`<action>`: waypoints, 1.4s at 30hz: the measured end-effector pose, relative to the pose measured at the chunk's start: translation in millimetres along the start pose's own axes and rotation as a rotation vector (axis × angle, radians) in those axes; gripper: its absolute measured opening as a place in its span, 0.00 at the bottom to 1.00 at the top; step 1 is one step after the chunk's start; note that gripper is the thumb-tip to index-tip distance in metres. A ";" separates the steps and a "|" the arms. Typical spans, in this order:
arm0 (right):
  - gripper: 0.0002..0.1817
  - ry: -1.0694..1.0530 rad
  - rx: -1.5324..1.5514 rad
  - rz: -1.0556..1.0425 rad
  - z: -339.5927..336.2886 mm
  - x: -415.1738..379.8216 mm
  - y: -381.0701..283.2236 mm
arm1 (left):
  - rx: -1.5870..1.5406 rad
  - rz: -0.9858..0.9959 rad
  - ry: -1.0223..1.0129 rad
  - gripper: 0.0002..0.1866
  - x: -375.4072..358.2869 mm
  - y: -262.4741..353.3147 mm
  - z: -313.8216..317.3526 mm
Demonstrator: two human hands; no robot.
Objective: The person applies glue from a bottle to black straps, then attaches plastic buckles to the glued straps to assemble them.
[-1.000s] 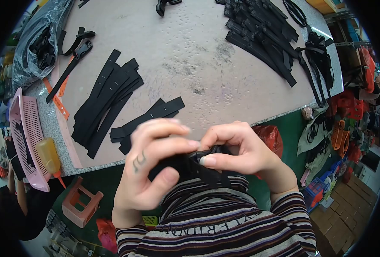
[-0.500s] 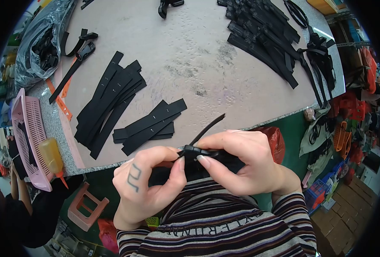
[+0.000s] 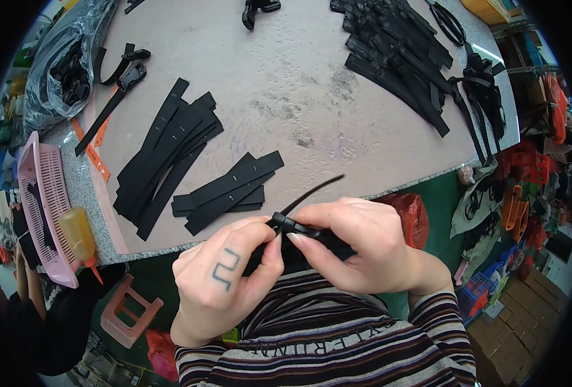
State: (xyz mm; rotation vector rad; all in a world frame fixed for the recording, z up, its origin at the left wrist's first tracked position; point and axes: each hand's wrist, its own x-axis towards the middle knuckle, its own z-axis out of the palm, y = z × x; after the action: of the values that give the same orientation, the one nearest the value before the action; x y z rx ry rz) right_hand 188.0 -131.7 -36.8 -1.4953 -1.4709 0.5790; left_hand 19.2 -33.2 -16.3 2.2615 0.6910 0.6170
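Just beyond the table's front edge, a small black plastic buckle (image 3: 286, 223) sits between my hands. A thin black strap (image 3: 313, 191) sticks up from it, its free end pointing away to the right. My left hand (image 3: 224, 274) is closed in a pinch on the strap at the buckle's left side. My right hand (image 3: 360, 242) pinches the buckle's right side between thumb and forefinger. More black webbing hangs below the fingers, mostly hidden by them. Nearest on the table lies a short stack of black strap pieces (image 3: 231, 188).
A larger stack of black straps (image 3: 166, 158) lies at left, a big pile (image 3: 399, 58) at far right. A plastic bag of black parts (image 3: 70, 71), a pink basket (image 3: 44, 206) and a glue bottle (image 3: 77, 233) line the left edge. Another person's arm (image 3: 31, 284) shows at lower left.
My left hand has rolled, showing more of its back. The buckle has turned and shifted slightly up, and the strap's free end leans further right. Both hands keep their pinch.
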 end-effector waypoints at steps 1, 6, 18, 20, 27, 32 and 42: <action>0.13 0.011 -0.041 -0.038 2.4 -1.5 0.3 | -0.014 0.002 -0.007 0.11 0.5 -1.5 -0.9; 0.14 0.000 -0.042 -0.099 -1.2 -1.6 -3.0 | -0.158 -0.103 -0.015 0.13 -3.5 -2.4 -5.1; 0.11 -0.200 0.304 0.185 -17.7 3.5 -5.0 | -0.480 -0.231 -0.125 0.21 -1.7 -14.4 -8.7; 0.11 -0.175 0.205 0.145 -17.3 2.6 -4.1 | -0.516 -0.267 -0.118 0.20 -1.5 -13.6 -4.9; 0.09 -0.202 0.215 0.140 -14.4 0.9 0.0 | -0.321 -0.199 -0.208 0.20 2.0 -11.1 -6.3; 0.07 -0.261 0.746 0.558 -23.8 1.9 -5.2 | -0.427 -0.022 -0.107 0.14 8.9 -29.3 4.8; 0.08 -0.431 0.814 0.356 -25.8 1.2 13.5 | -1.625 -0.682 -0.505 0.17 0.3 -31.3 -8.9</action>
State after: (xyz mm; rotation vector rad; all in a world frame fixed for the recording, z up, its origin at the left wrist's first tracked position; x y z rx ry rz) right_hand 216.8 -135.9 -36.1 -0.9943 -1.0408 1.5760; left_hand 4.7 -9.2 -33.1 0.5336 0.3601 0.0816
